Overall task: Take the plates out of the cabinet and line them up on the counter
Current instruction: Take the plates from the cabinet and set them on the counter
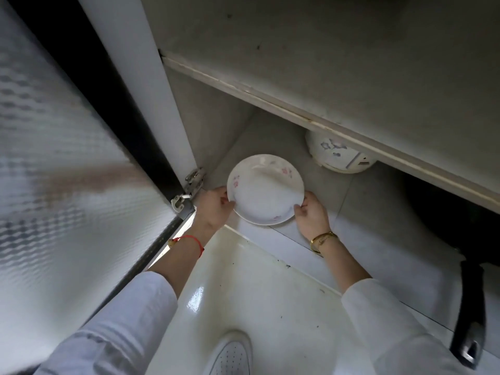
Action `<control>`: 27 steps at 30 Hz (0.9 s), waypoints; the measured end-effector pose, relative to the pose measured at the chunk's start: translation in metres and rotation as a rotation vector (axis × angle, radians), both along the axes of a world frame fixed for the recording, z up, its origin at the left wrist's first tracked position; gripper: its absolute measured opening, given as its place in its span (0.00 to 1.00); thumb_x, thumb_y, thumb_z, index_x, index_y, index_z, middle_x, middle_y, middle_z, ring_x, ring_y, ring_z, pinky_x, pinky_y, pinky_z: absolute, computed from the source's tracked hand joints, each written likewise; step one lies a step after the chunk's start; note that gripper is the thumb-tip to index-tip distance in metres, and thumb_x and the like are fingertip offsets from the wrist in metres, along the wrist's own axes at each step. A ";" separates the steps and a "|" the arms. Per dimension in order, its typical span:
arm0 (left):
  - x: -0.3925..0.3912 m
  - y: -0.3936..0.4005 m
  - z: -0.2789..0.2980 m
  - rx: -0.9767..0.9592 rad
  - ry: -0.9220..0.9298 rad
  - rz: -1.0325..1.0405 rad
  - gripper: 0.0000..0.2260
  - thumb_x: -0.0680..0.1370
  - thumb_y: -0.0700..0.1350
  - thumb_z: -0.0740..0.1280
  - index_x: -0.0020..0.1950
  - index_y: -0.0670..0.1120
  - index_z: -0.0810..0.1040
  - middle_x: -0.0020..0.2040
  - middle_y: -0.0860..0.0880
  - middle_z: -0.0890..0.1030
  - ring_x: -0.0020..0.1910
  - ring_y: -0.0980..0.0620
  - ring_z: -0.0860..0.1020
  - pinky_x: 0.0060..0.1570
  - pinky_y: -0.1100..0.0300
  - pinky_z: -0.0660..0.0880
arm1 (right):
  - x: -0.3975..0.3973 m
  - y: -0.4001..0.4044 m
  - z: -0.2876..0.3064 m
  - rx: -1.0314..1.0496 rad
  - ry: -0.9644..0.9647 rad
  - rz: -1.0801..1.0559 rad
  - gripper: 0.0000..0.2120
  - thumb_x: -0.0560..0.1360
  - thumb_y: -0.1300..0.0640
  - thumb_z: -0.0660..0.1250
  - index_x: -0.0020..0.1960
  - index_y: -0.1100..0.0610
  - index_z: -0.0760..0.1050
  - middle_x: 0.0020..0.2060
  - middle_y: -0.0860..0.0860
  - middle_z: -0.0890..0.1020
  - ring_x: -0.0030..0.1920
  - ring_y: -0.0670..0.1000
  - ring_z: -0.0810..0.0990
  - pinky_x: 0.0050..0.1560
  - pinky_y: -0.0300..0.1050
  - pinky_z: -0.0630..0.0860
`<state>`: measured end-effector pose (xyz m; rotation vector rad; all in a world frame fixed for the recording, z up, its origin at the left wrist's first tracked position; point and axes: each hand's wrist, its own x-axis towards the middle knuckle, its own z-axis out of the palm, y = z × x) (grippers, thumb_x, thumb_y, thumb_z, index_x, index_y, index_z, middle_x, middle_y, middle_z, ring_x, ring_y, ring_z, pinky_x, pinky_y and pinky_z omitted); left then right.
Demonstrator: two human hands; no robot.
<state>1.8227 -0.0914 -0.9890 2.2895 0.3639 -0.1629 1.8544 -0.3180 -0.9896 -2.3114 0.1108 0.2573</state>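
You have the plate (266, 189) gripped at two opposite points of its rim, your left hand (213, 207) closed on the left edge and your right hand (311, 212) closed on the right edge, thumbs on top and fingers curled beneath. It sits at the front edge of the lower shelf (359, 201) of the cabinet, near its left wall and the door hinge (193, 180), tilted slightly toward you. Holding both sides probably keeps the glazed dish level and steady while it clears the shelf above (297, 112). A white patterned bowl (338, 155) stands well apart at the back, half hidden by that shelf. The open door (67, 158) leaves your path toward the table free; the table itself is out of view.
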 end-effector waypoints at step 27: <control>-0.177 0.022 0.255 -0.161 -0.347 0.214 0.18 0.71 0.37 0.69 0.58 0.51 0.83 0.47 0.57 0.85 0.47 0.67 0.81 0.47 0.75 0.74 | -0.147 0.020 0.234 0.297 -0.307 0.132 0.14 0.76 0.62 0.63 0.60 0.51 0.72 0.41 0.39 0.79 0.42 0.34 0.77 0.40 0.23 0.72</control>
